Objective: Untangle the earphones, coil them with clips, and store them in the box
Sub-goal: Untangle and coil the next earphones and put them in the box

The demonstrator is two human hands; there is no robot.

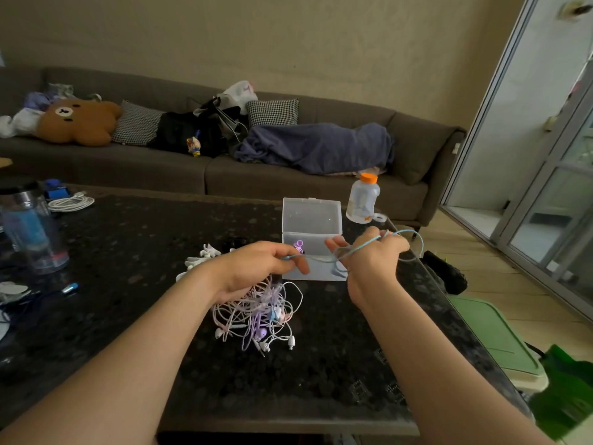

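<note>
A light blue earphone cable [321,258] stretches between my two hands above the dark table. My left hand [256,268] pinches one end of it. Loops of the same cable wrap around the fingers of my right hand [372,255]. Below my left hand lies a tangled pile of white, pink and purple earphones [256,316]. A clear plastic box [311,239] stands behind my hands with its lid up; a purple coiled earphone [299,246] shows inside. White clips [200,260] lie left of the box, partly hidden by my left wrist.
A small bottle with an orange cap [363,199] stands behind the box near the table's right edge. A clear tumbler [30,229] and a coiled white cable [71,203] sit at the left. A sofa with cushions runs behind the table.
</note>
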